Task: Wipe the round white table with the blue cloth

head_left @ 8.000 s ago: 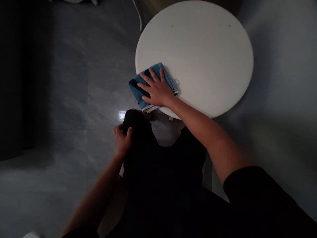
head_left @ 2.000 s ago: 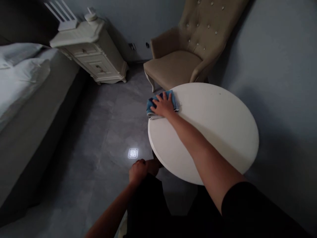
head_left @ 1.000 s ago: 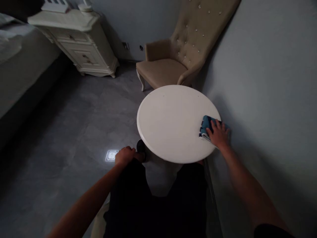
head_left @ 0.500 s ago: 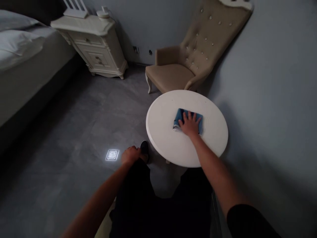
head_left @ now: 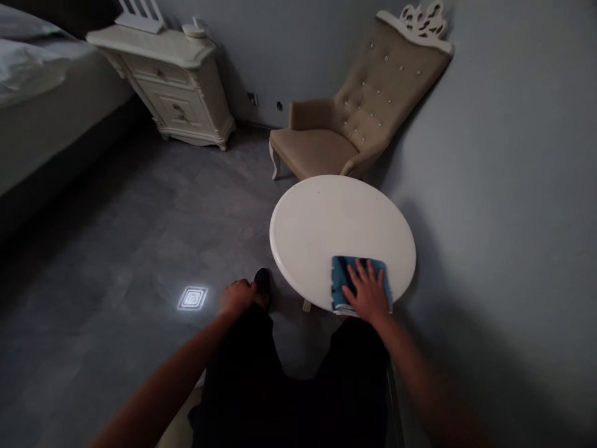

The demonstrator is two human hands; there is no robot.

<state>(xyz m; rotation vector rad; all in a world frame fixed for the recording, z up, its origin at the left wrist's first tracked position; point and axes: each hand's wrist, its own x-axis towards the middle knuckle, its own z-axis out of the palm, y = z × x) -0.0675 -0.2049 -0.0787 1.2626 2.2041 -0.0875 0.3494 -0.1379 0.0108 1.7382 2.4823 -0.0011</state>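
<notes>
A blue folded cloth (head_left: 341, 280) with dark patches and a white edge lies flat on the round white table (head_left: 317, 230), at the side nearest me. My right hand (head_left: 368, 292) presses down on it from above, open, with fingers spread across the fabric. The cloth's near edge reaches the table's rim. My left hand (head_left: 237, 297) rests on my left knee, apart from the table. Its fingers look curled in loosely, and I see nothing held in it.
Just behind the table stands a tan tufted armchair (head_left: 312, 149). A grey wall (head_left: 504, 155) rises close on the right. Farther off at left are a white nightstand (head_left: 181, 93) and a bed (head_left: 56, 118). Light projects a square pattern (head_left: 193, 298) on the floor.
My right hand and the cloth have slid toward me, from the table's middle to its near edge. My left hand stays on the knee. The view has shifted slightly.
</notes>
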